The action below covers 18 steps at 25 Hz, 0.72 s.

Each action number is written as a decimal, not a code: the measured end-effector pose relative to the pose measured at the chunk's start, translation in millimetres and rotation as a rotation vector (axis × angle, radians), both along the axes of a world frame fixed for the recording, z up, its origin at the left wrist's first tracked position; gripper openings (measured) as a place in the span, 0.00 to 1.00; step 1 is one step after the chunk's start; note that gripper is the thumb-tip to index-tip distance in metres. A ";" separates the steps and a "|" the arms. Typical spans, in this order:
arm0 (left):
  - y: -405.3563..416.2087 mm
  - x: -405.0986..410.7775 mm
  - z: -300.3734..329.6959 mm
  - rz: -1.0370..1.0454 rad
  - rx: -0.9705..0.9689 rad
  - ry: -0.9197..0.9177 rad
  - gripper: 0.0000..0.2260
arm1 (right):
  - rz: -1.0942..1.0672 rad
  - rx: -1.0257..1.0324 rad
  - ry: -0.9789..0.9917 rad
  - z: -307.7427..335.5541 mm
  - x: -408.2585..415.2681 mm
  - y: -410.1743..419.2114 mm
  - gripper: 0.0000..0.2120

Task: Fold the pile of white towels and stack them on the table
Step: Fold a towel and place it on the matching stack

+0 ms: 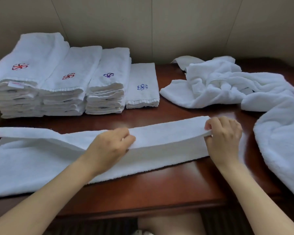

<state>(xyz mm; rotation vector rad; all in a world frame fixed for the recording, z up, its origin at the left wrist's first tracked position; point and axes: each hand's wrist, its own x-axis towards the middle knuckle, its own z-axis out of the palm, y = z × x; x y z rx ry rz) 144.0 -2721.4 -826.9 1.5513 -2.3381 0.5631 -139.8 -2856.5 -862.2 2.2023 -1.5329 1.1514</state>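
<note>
The left hand pinches the raised folded edge of a long white terry towel near its middle, thumb under and fingers curled over the cloth, bare forearm reaching in from the lower left. The right hand grips the same edge at the towel's right end, fingers bent over the top, thumb beneath. The towel lies lengthwise across the near side of the glossy dark-red wooden table. At the far left stand four stacks of folded white towels, embroidered with red or blue pinwheel marks; a small tag there is unreadable. A rumpled heap of unfolded white towels lies at the right.
</note>
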 end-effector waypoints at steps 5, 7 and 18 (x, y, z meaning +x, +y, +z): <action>23.2 -12.1 -28.6 0.008 0.228 0.031 0.05 | -0.062 0.365 0.274 -3.2 -10.8 24.1 0.15; 26.7 -8.4 -26.8 0.038 0.299 0.132 0.09 | -0.010 0.325 0.297 6.4 -4.2 29.3 0.15; 55.4 76.4 10.8 0.742 0.353 0.538 0.08 | 0.716 0.310 0.281 39.2 186.5 89.1 0.11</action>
